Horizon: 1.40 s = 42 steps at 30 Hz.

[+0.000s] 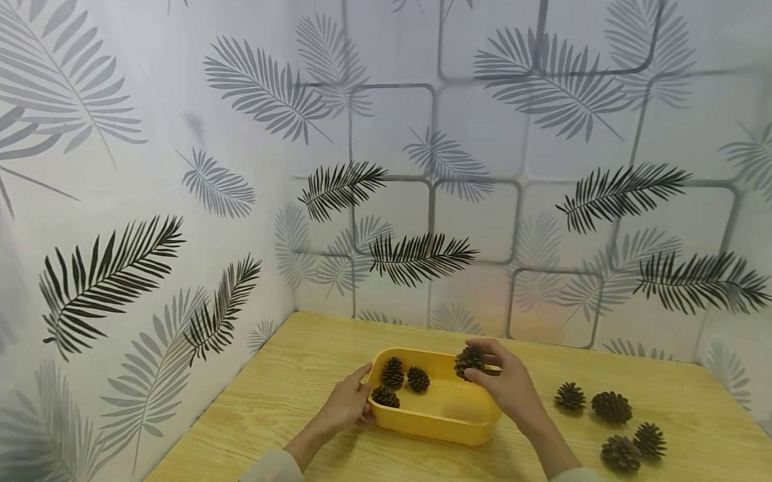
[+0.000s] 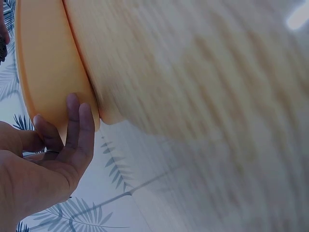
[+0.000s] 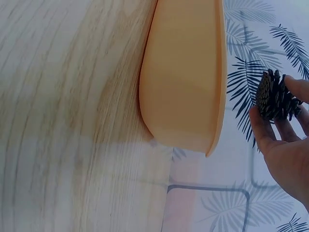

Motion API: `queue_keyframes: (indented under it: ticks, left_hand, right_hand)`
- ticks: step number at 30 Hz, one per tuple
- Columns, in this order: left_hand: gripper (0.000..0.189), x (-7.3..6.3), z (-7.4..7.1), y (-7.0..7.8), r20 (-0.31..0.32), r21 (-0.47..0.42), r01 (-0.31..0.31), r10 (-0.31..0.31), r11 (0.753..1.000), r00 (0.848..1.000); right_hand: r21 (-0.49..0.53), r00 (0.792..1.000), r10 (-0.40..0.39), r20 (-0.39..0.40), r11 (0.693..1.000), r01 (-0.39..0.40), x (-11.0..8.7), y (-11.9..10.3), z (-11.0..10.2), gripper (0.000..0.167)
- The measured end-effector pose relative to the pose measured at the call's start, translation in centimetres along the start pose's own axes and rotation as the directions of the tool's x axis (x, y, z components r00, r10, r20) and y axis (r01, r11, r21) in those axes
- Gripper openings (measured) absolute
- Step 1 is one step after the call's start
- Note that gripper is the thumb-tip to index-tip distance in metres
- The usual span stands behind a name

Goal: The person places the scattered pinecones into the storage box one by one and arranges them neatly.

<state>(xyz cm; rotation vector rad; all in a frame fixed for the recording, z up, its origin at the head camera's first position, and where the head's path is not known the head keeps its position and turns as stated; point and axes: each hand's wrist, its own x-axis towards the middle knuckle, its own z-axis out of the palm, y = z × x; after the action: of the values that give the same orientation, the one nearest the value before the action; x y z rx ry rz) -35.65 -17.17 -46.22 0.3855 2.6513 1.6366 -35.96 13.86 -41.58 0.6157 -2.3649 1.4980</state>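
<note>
A yellow plastic tub sits on the table with several brown pinecones inside, among them one pinecone near its left end. My left hand grips that left end. In the left wrist view, my left fingers lie against the tub's outer wall. Over the tub's right end, my right hand holds another pinecone between thumb and fingers. The right wrist view shows this held pinecone above the rim level, apart from the tub.
To the right of the tub, several loose pinecones lie on the wooden table, including a pinecone at the back and a pinecone nearer me. A leaf-patterned wall covering rises behind the table and along its left side.
</note>
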Motion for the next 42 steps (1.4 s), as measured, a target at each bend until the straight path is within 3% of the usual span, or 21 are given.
queue_keyframes:
  ticks: [16, 25, 34, 42]
  left_hand:
    - [0.053, -0.1, 0.0, 0.1, -0.007, -0.007, 0.005, -0.005, 1.0, 1.0]
    - [0.052, 0.2, -0.1, 0.0, -0.002, 0.018, 0.01, -0.01, 1.0, 1.0]
    - [0.052, 0.1, 0.1, -0.2, -0.003, 0.01, 0.022, -0.022, 1.0, 1.0]
    - [0.052, 0.2, 0.0, -0.3, 0.008, 0.014, -0.005, 0.005, 1.0, 1.0]
  right_hand:
    - [0.042, 0.998, 0.056, 0.036, 0.997, -0.058, 0.4, 0.5, 2.7, 0.049]
    - [0.068, 0.999, 0.029, 0.042, 0.997, -0.032, 0.6, 0.4, 4.4, 0.047]
    - [0.041, 0.999, 0.028, 0.034, 0.999, -0.03, 0.6, 0.4, 5.8, 0.047]
    - [0.009, 0.999, 0.036, 0.041, 0.999, -0.036, 1.0, 0.4, 6.7, 0.046]
